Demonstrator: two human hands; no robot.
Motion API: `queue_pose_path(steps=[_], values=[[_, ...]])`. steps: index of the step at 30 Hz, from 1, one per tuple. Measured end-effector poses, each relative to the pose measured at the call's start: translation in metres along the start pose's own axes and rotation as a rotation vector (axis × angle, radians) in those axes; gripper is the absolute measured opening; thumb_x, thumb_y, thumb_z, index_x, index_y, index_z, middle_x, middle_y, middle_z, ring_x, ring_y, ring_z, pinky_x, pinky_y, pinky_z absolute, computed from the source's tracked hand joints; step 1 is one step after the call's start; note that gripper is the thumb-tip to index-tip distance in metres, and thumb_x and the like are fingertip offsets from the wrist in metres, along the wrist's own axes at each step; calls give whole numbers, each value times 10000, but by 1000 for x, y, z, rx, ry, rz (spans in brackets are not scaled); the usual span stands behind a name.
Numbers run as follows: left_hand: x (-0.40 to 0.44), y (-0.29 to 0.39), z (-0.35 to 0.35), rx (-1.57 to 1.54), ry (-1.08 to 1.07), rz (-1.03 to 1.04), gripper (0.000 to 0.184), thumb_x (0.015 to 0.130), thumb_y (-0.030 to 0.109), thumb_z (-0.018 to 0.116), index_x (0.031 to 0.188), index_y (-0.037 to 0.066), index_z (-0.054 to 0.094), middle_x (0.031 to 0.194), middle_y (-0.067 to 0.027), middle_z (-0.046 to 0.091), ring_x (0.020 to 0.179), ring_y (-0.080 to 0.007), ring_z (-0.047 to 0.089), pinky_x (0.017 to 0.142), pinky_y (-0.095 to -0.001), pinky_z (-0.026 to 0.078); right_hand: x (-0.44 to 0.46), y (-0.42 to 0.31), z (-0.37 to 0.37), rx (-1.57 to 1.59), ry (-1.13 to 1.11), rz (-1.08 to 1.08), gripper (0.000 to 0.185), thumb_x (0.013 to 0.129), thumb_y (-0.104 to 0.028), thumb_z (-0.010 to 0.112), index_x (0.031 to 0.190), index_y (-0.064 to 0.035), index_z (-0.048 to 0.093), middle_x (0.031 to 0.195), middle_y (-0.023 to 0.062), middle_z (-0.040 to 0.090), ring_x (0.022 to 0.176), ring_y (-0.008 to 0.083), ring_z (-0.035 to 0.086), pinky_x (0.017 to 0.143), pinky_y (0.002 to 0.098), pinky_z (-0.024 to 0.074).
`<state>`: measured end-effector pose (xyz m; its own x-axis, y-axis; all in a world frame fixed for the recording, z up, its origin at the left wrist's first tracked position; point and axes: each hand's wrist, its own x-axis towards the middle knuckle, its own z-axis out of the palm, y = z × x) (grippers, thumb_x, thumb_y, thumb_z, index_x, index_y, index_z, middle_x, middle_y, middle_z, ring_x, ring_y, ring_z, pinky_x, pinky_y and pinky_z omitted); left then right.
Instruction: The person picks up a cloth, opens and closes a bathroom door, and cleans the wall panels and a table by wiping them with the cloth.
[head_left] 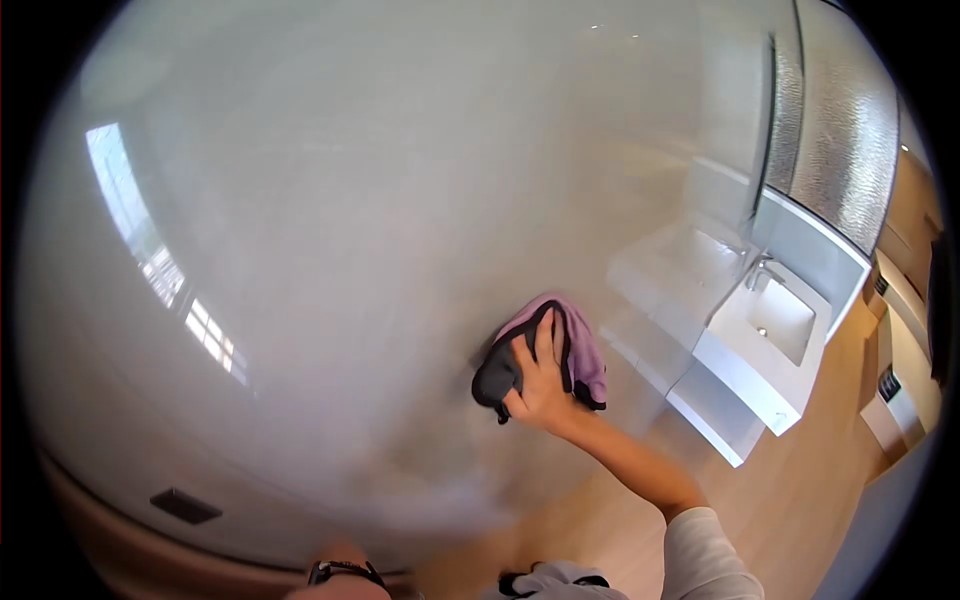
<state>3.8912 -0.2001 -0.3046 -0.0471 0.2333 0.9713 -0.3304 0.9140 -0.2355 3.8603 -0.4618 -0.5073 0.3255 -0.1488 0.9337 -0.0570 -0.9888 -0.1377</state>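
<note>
My right hand (541, 386) presses a purple and dark grey cloth (582, 345) with black edging flat to a glossy pale wall (330, 240). The fingers are bent over the bunched cloth and grip it. Part of the cloth is folded over, and its grey side bulges out at the left of the hand. At the bottom edge shows my left wrist with a black band (345, 572); the fingers of my left hand (342, 552) cannot be made out.
On the right a white washbasin (785, 320) with a chrome tap (762, 272) juts from the wall above a white shelf (715, 420). Textured glass (845, 120) stands above it. A dark wall plate (186, 505) sits low on the left. Wooden flooring (800, 480) lies below.
</note>
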Motion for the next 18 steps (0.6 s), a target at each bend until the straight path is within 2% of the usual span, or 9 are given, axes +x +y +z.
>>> queue_pose_path(steps=[1, 3, 5, 6, 8, 9, 11, 12, 18], values=[[-6, 3, -10, 40, 15, 13, 430, 886, 238, 604, 1289, 90, 584, 1496, -147, 372, 1424, -292, 267, 1107, -494, 281, 5, 7, -4, -27, 10, -6, 736, 850, -374, 605, 1437, -17, 340, 1482, 429, 26, 1328, 651, 110, 1073, 658, 148], [-42, -7, -42, 361, -24, -220, 535, 862, 310, 645, 1353, 124, 542, 1571, -182, 186, 1462, -375, 101, 1109, -600, 190, 17, 16, -11, 31, -21, -147, 663, 833, -343, 640, 1379, -23, 438, 1483, 421, 82, 1323, 629, 191, 1076, 622, 213], [-59, -30, -53, 1105, -298, -140, 528, 898, 211, 542, 1378, 15, 443, 1402, -309, 410, 1290, -518, 378, 1017, -623, 321, 34, 26, -23, 24, 8, -186, 619, 813, -341, 665, 1325, -30, 509, 1495, 387, 144, 1328, 583, 258, 1088, 560, 264], [-67, -38, -51, 1091, -295, -126, 528, 898, 211, 542, 1378, 15, 443, 1402, -309, 410, 1290, -518, 378, 1017, -623, 321, 48, 32, -33, 37, -9, -227, 616, 804, -333, 666, 1335, -61, 513, 1509, 344, 166, 1342, 532, 279, 1097, 537, 272], [-89, -44, -46, 1406, -556, -455, 678, 867, 298, 636, 1434, 32, 375, 1524, -303, 196, 1396, -548, 132, 1079, -657, 162, 77, 47, -55, 76, -16, -267, 615, 807, -328, 640, 1358, -92, 505, 1533, 280, 195, 1358, 472, 306, 1108, 513, 279], [-98, -49, -42, 1394, -557, -430, 678, 867, 298, 636, 1434, 32, 375, 1524, -303, 196, 1396, -548, 132, 1079, -657, 162, 96, 55, -71, 58, 4, -272, 615, 807, -328, 640, 1358, -92, 505, 1533, 280, 195, 1358, 472, 306, 1108, 513, 279], [-118, -60, -35, 1562, -495, -514, 639, 831, 401, 683, 1398, 169, 500, 1565, -240, 138, 1426, -504, 72, 1057, -713, 95, 134, 71, -109, -48, 11, -231, 639, 794, -274, 640, 1382, -82, 478, 1543, 279, 165, 1373, 476, 272, 1118, 509, 255], [-126, -65, -33, 1583, -489, -509, 686, 824, 453, 692, 1415, 179, 478, 1548, -290, 125, 1387, -581, 71, 1008, -762, 72, 152, 83, -126, -53, 37, -228, 658, 786, -250, 638, 1396, -77, 460, 1547, 278, 149, 1383, 475, 248, 1123, 508, 239], [-169, -101, 22, 1682, -464, -466, 705, 847, 477, 666, 1444, 187, 429, 1548, -292, 110, 1393, -563, 87, 1012, -762, 121, 242, 191, -220, -101, 198, -280, 679, 815, -182, 609, 1438, -35, 382, 1541, 273, 174, 1408, 447, 209, 1148, 472, 178]])
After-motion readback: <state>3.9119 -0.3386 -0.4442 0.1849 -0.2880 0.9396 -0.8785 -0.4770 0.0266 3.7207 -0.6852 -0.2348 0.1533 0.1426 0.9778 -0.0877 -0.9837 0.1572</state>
